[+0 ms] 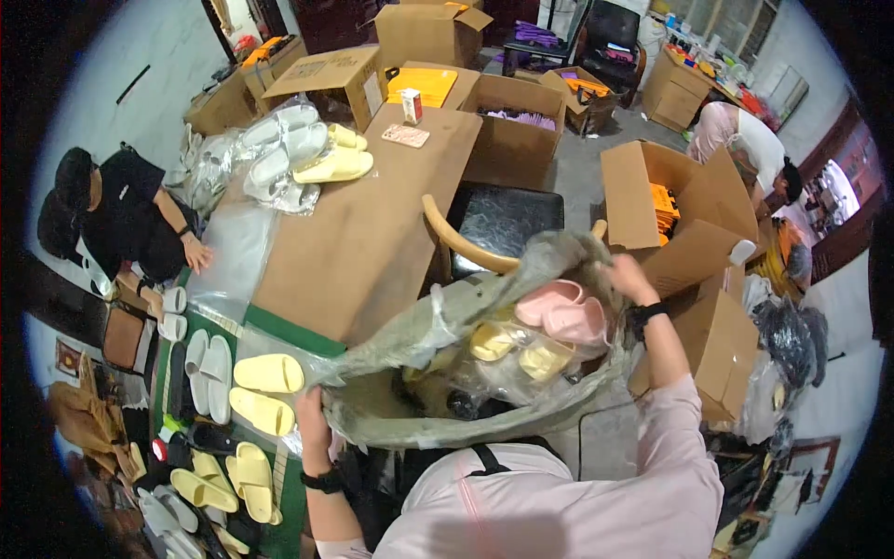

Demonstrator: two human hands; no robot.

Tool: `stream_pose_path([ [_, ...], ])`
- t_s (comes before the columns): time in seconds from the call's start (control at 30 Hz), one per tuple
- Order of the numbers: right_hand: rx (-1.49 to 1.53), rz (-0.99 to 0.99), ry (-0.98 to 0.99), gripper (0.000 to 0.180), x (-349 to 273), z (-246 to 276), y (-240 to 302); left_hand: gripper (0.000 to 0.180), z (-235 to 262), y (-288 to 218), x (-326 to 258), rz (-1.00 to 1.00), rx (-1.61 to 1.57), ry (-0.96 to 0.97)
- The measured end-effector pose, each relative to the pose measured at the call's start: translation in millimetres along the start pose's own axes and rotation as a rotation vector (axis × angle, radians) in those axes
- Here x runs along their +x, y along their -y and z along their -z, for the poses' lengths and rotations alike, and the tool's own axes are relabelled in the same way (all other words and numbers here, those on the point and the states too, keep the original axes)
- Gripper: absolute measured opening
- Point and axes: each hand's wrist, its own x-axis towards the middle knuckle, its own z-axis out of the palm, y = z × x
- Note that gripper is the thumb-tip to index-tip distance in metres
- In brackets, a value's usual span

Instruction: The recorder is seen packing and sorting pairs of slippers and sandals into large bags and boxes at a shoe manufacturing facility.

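Observation:
A large grey-green sack (410,352) is spread wide in front of me, its mouth held apart between my two hands. Closed around its left edge is my left hand (314,424); its fingers are partly hidden. At the far right rim, my right hand (626,279) grips the sack's bunched edge. Pink slippers (562,311) lie inside toward the right. Beside them are yellow slippers (545,358) in clear plastic bags. Just left of my left hand, a pair of yellow slippers (267,373) rests on the green-topped table edge.
A brown table (345,261) holds bagged grey slippers (279,140). A wooden-armed chair (507,219) stands behind the sack. Open cartons (675,186) flank me on the right. One person (130,210) reaches over the table at left; another (745,140) bends at far right.

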Motion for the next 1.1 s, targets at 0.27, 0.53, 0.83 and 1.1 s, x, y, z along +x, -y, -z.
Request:
stream_pose_path([
  [0.27, 0.456, -0.68, -0.679, 0.032, 6, 18, -116, 0.037, -34, -38, 38, 0.316, -0.392, -0.033],
  [0.53, 0.391, -0.347, -0.53, 0.057, 44, 3, -75, 0.037, -50, -76, 32, 0.47, -0.886, 0.012],
  [0.83, -0.049, 0.778, 0.21, 0.082, -134, -31, 151, 0.034, -43, -100, 5, 0.423, -0.842, -0.022],
  [1.1, 0.08, 0.928, 0.978, 0.034, -192, -26, 187, 0.025, -47, -116, 12, 0.441, -0.725, -0.053],
])
